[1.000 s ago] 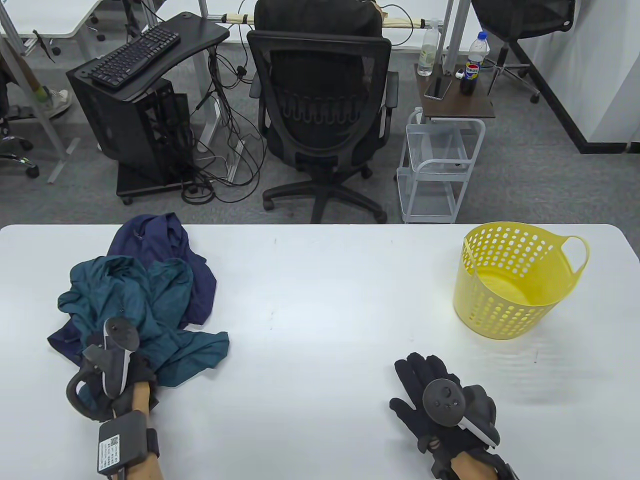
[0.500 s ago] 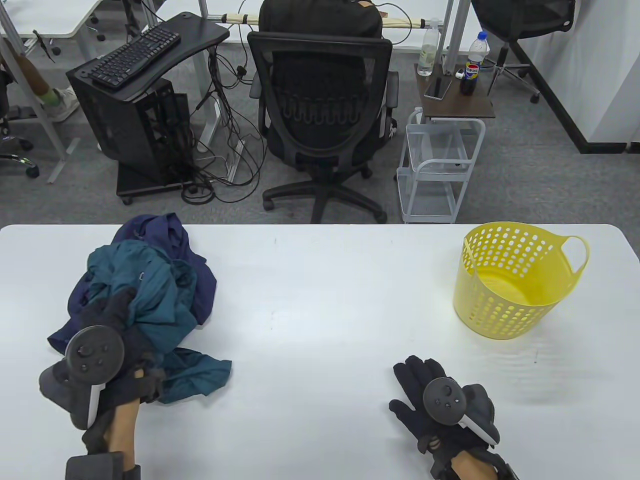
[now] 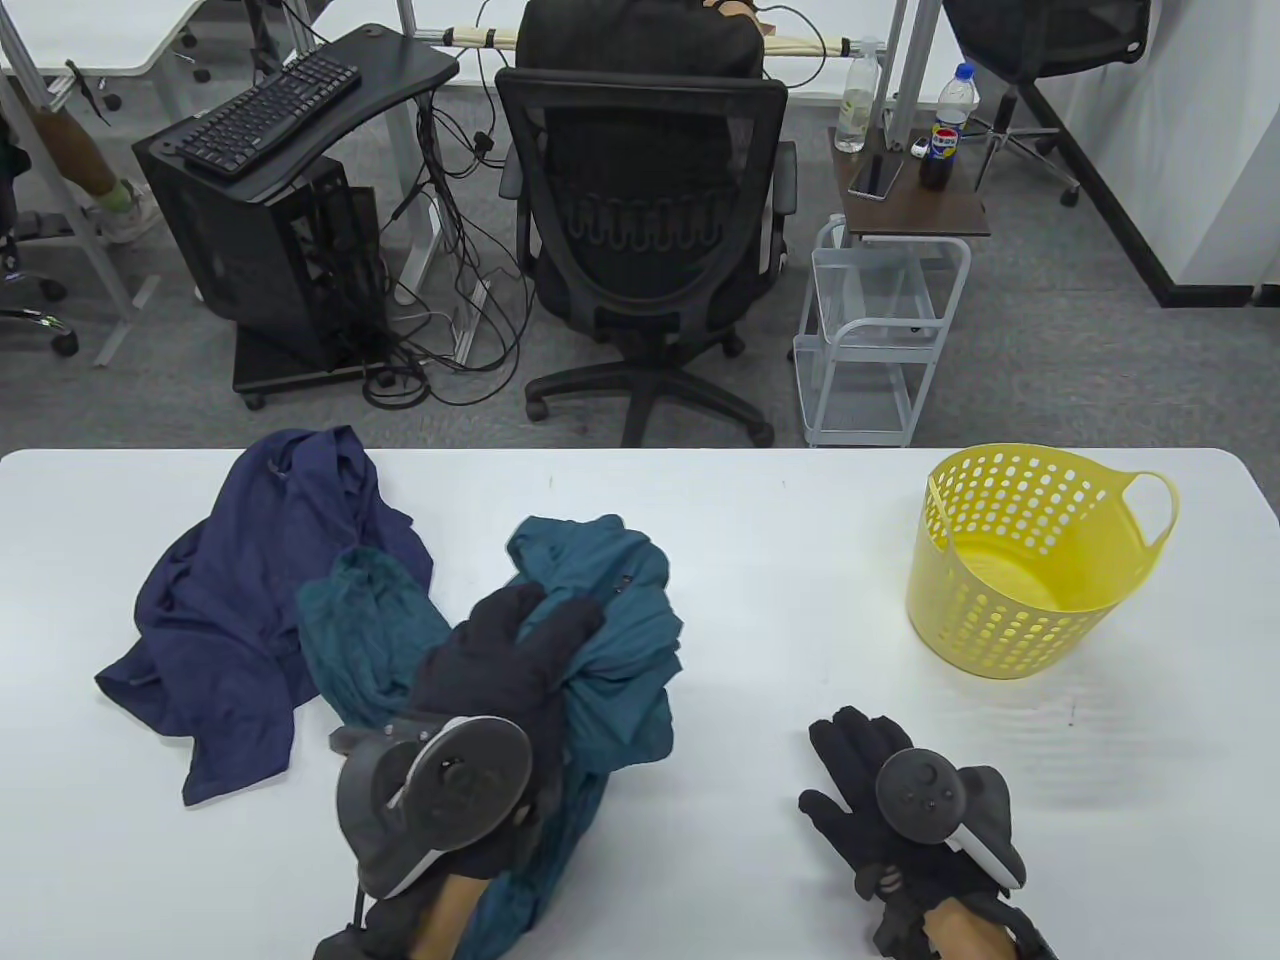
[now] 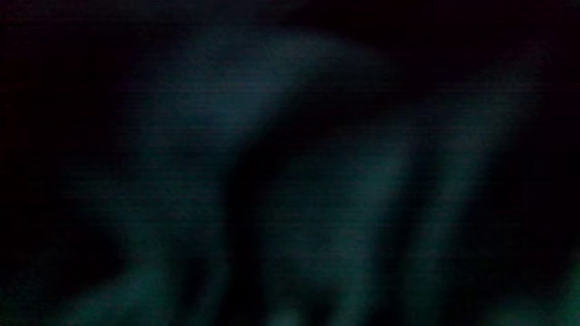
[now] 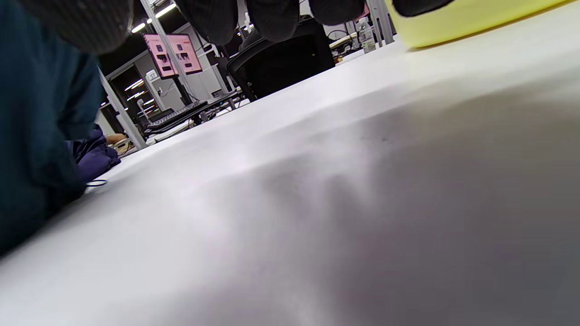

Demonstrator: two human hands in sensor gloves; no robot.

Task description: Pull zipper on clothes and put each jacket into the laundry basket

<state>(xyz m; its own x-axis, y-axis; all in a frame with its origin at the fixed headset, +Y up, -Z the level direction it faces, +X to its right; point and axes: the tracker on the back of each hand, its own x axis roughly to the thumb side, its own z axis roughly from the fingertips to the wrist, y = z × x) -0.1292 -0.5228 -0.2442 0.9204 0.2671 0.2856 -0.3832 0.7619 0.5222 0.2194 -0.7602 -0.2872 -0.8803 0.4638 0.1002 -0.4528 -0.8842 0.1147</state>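
A teal jacket [image 3: 625, 600] lies bunched in the middle of the white table [image 3: 760, 560], part of it trailing towards the near edge. My left hand [image 3: 535, 625] lies on top of the bundle and grips a fold of it. The left wrist view is dark and shows only blurred teal fabric [image 4: 362, 190]. A navy jacket [image 3: 230, 600] lies spread at the left. My right hand [image 3: 850, 750] rests flat on the table, fingers spread and holding nothing. The yellow laundry basket [image 3: 1030, 580] stands upright at the right with nothing in it.
Beyond the table's far edge stand a black office chair [image 3: 640, 230], a wire trolley [image 3: 880, 330] and a computer stand [image 3: 270, 220]. In the right wrist view the teal jacket [image 5: 36, 136] fills the left and the basket [image 5: 462, 22] shows at the top right.
My left hand has pulled the teal jacket off the navy one and carried it right to the table's middle. The navy jacket now lies uncovered. My right hand has shifted slightly right.
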